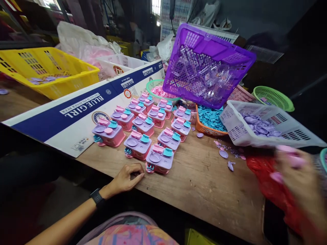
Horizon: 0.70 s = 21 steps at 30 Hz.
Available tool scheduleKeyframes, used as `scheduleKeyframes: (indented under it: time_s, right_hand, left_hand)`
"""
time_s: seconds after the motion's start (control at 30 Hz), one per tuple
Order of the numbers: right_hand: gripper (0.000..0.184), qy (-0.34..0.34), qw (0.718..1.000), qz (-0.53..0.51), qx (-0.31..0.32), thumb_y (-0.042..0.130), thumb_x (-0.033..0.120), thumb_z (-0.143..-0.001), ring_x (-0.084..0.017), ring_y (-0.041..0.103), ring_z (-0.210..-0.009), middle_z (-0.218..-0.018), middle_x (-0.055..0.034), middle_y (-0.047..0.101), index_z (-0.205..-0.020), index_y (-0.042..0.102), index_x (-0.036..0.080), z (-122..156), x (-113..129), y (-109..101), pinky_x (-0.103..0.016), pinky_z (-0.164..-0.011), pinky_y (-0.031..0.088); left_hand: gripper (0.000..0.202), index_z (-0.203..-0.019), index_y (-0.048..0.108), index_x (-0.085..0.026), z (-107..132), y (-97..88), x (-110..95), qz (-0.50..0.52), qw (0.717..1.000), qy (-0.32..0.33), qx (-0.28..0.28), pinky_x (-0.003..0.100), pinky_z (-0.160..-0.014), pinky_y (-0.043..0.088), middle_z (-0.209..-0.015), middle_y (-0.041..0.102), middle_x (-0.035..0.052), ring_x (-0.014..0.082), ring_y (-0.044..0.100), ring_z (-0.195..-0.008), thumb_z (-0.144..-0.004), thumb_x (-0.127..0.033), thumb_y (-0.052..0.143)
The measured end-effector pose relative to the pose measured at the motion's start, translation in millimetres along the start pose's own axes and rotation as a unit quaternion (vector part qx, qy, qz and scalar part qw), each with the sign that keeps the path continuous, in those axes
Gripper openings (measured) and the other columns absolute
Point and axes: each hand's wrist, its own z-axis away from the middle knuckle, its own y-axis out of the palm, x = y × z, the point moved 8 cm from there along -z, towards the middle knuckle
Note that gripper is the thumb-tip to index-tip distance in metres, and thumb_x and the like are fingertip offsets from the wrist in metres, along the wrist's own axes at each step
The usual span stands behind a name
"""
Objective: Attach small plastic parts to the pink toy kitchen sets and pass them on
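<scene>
My left hand [128, 177] rests on the wooden table [201, 180] near its front edge, fingers curled loosely, holding nothing, just left of the nearest pink-and-purple toy stove [159, 159]. Several such toy stoves [143, 126] stand in rows behind it. My right hand [297, 180] is blurred at the right edge, above a red bag [268, 185], and seems to grip small pink pieces [293, 158].
A tilted purple basket [237, 59] holds clear plastic parts. A white basket [230, 120] holds purple discs, an orange basket [201, 127] blue pieces. A green basket [273, 97], a yellow crate [63, 81] and a flat Blue Girl carton [76, 115] lie around. Loose purple discs [223, 153] lie on the table.
</scene>
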Motion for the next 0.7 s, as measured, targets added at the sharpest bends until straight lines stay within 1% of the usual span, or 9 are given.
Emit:
scheduleKeyframes:
  time_s: [0.03, 0.07, 0.13, 0.2, 0.3, 0.4, 0.53, 0.6, 0.7]
  right_hand:
    - [0.063, 0.005, 0.998, -0.04, 0.052, 0.049, 0.083, -0.089, -0.025, 0.059, -0.052, -0.077, -0.0107, 0.064, -0.108, 0.062, 0.025, 16, 16, 29, -0.035, -0.043, 0.046]
    - [0.058, -0.008, 0.987, -0.081, 0.142, 0.047, 0.078, -0.093, -0.024, 0.06, -0.054, -0.079, -0.0097, 0.065, -0.11, 0.061, 0.024, 37, 39, 67, -0.034, -0.045, 0.048]
    - [0.048, -0.104, 0.945, -0.162, 0.266, 0.043, 0.067, -0.099, -0.024, 0.064, -0.064, -0.08, -0.0084, 0.066, -0.106, 0.061, 0.023, 81, 99, 132, -0.035, -0.059, 0.054]
    - [0.038, -0.178, 0.914, -0.2, 0.305, 0.045, 0.055, -0.102, -0.027, 0.067, -0.086, -0.098, -0.0108, 0.068, -0.11, 0.06, 0.021, 114, 146, 176, -0.038, -0.078, 0.056]
    - [0.028, -0.214, 0.902, -0.157, 0.34, 0.053, 0.044, -0.103, -0.027, 0.065, -0.097, -0.116, -0.0122, 0.063, -0.118, 0.06, 0.021, 137, 180, 218, -0.038, -0.083, 0.056]
    - [0.021, -0.214, 0.909, -0.16, 0.321, 0.064, 0.036, -0.099, -0.027, 0.062, -0.105, -0.123, -0.0135, 0.059, -0.114, 0.062, 0.02, 136, 189, 230, -0.039, -0.09, 0.055]
    - [0.02, -0.207, 0.921, -0.214, 0.253, 0.074, 0.034, -0.093, -0.033, 0.052, -0.128, -0.13, -0.0149, 0.058, -0.106, 0.068, 0.02, 124, 189, 219, -0.05, -0.109, 0.044]
    - [0.023, -0.177, 0.922, -0.256, 0.231, 0.073, 0.04, -0.093, -0.032, 0.054, -0.126, -0.13, -0.0141, 0.06, -0.105, 0.069, 0.021, 118, 188, 207, -0.048, -0.105, 0.046]
    - [0.031, -0.112, 0.925, -0.314, 0.18, 0.074, 0.049, -0.092, -0.026, 0.064, -0.101, -0.111, -0.0101, 0.066, -0.102, 0.071, 0.02, 107, 196, 180, -0.038, -0.085, 0.054]
  left_hand:
    - [0.027, -0.081, 0.064, -0.016, 0, -1.0, -2, 0.0, 1.0, 0.004, -0.003, 0.023, -0.069, 0.046, -0.079, 0.067, 0.0035, 0.0128, 0.061, -0.072, -0.099, -0.03, 0.052]
    - [0.027, -0.08, 0.064, -0.016, 0, -2.2, -4, 0.001, 1.0, 0.008, -0.006, 0.024, -0.07, 0.047, -0.079, 0.066, 0.0035, 0.0129, 0.062, -0.072, -0.099, -0.03, 0.052]
    - [0.026, -0.079, 0.063, -0.016, -1, -4.4, -8, 0.004, 1.0, 0.018, -0.012, 0.024, -0.07, 0.048, -0.078, 0.067, 0.0036, 0.0133, 0.062, -0.072, -0.099, -0.029, 0.053]
    - [0.024, -0.08, 0.063, -0.016, -1, -6.0, -10, 0.004, 0.999, 0.03, -0.015, 0.024, -0.071, 0.049, -0.079, 0.067, 0.004, 0.0137, 0.064, -0.073, -0.099, -0.028, 0.053]
    - [0.02, -0.082, 0.063, -0.016, 0, -6.9, -12, 0.005, 0.999, 0.046, -0.014, 0.024, -0.073, 0.05, -0.08, 0.068, 0.0047, 0.0141, 0.065, -0.075, -0.098, -0.026, 0.055]
    - [0.019, -0.082, 0.063, -0.016, 0, -7.2, -12, 0.018, 0.998, 0.056, -0.013, 0.024, -0.073, 0.051, -0.082, 0.068, 0.005, 0.0138, 0.065, -0.075, -0.098, -0.023, 0.055]
    - [0.019, -0.081, 0.064, -0.016, 1, -7.8, -17, 0.048, 0.996, 0.072, -0.01, 0.024, -0.07, 0.051, -0.078, 0.068, 0.0046, 0.0134, 0.065, -0.073, -0.097, -0.022, 0.057]
    - [0.02, -0.081, 0.066, -0.015, 1, -13.2, -24, 0.075, 0.994, 0.073, -0.018, 0.023, -0.067, 0.051, -0.076, 0.068, 0.0043, 0.0133, 0.065, -0.07, -0.097, -0.023, 0.057]
    - [0.023, -0.078, 0.068, -0.016, -5, -34.9, -46, 0.11, 0.99, 0.066, -0.058, 0.022, -0.063, 0.05, -0.071, 0.068, 0.0029, 0.0123, 0.064, -0.065, -0.097, -0.024, 0.058]
